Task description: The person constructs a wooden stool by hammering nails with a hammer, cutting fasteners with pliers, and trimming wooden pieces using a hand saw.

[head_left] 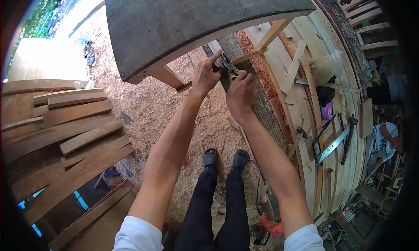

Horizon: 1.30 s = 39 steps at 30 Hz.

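Observation:
My right hand (241, 93) is closed around what look like pliers (234, 73) with yellow and black handles and a metal head. Close by on the left, my left hand (206, 77) has its index finger reaching toward the metal head, with the other fingers curled; what they pinch, if anything, is hidden. Both hands work just below a curved, dark-topped wooden piece (196, 15). A pale wood strip (214, 46) shows beyond my left fingertips. Under my right hand runs a dark, worn plank (262, 109).
On the right bench (314, 150) lie a hammer (352, 121), a metal blade-like tool (334, 146), a pink roll (327, 111) and a plastic bag (328, 67). A red drill (271, 226) rests low. Boards (78, 115) are stacked left. Another person (385, 139) is far right.

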### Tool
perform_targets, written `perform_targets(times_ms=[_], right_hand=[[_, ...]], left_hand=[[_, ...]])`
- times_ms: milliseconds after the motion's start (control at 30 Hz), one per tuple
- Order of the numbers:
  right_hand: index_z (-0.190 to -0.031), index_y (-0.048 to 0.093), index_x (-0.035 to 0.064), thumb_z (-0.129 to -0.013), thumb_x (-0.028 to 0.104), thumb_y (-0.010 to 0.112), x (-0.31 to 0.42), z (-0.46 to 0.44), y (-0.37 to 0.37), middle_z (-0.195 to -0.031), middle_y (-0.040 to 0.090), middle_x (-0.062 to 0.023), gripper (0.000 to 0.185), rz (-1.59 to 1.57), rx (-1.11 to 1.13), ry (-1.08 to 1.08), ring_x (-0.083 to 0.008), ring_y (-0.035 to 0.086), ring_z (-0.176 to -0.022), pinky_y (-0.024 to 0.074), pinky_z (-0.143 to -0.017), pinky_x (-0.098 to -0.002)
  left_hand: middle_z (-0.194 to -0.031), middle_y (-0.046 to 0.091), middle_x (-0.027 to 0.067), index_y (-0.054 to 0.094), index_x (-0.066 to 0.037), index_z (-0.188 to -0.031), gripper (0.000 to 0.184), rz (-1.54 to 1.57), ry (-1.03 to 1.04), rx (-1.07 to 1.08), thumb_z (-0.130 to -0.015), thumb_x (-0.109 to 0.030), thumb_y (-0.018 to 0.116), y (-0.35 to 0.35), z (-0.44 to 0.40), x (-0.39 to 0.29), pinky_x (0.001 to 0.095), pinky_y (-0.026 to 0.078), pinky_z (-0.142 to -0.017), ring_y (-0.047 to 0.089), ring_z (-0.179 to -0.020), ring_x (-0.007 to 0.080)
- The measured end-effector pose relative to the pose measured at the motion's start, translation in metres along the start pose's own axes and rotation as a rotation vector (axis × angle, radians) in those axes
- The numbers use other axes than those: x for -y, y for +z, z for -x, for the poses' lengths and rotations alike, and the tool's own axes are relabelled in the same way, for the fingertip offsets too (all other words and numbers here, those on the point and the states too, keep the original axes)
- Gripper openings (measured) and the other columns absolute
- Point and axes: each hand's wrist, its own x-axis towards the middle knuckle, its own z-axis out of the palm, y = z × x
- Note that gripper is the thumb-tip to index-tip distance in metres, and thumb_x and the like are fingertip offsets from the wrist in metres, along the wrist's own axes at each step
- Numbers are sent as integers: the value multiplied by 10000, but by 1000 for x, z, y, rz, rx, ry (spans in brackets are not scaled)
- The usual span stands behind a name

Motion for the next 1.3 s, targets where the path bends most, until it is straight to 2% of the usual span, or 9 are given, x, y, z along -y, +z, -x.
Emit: perform_targets(times_ms=[133,200,433,667,733,833,1000,1067,1300], right_hand=[[-1045,438,1,-863,132,557,-3,-7,-9,-948,554,-167,254,-184,145,-5,-332,614,-868,528,-719,-431],[-1045,425,-13,-803,121,619,-4,-10,-25,-989,570,-233,338,-323,407,82,-396,641,-853,536,-752,-473],[-1069,421,-18,-710,145,707,-12,-29,-46,-981,632,-242,487,-356,623,83,-387,645,-938,533,-818,-442],[-1074,413,-16,-723,181,736,-12,-37,-55,-997,639,-239,516,-352,728,83,-369,649,-949,535,-829,-423],[-1073,410,-16,-731,204,747,-11,-40,-52,-991,642,-234,528,-337,727,89,-361,651,-948,537,-827,-415],[-1077,408,-17,-727,221,759,-11,-40,-51,-996,642,-234,550,-339,752,72,-352,652,-953,541,-823,-402],[-1059,380,-41,-712,124,710,-8,-44,-56,-963,638,-269,507,-347,790,89,-398,643,-936,536,-825,-406],[-1058,380,-42,-713,120,707,-9,-43,-50,-959,637,-271,502,-340,791,96,-401,641,-936,535,-827,-409],[-1069,391,-45,-709,97,672,-12,-40,-53,-962,621,-304,478,-402,777,113,-442,617,-952,512,-848,-454]], left_hand=[[-866,677,170,542,-197,-1305,626,-2,-8,-8,-707,-167,724,-3,3,-3,417,503,-748,655,-802,343],[-900,672,178,544,-212,-1304,624,12,-26,-6,-706,-162,716,-1,3,-1,419,501,-748,652,-820,339],[-990,659,156,539,-226,-1306,625,-39,-48,6,-704,-166,694,0,-1,-3,411,499,-757,631,-887,340],[-923,683,98,603,-206,-1189,475,-115,-124,21,-723,-211,695,3,-1,-3,417,507,-732,645,-864,313],[-791,669,73,535,-284,-1313,636,-191,-103,-9,-708,-243,725,9,0,1,384,502,-671,657,-756,252],[-790,672,70,565,-269,-1275,585,-192,-155,7,-710,-273,719,18,-1,15,382,503,-672,659,-752,249],[-831,695,77,588,-257,-1234,537,-233,-138,-12,-711,-272,711,23,0,25,385,509,-685,671,-790,270],[-859,698,92,597,-249,-1213,516,-199,-241,29,-710,-266,715,19,0,16,384,509,-708,669,-827,280],[-864,695,121,675,-100,-1013,354,-184,-231,25,-710,-275,726,11,-4,2,393,506,-751,665,-844,302]])
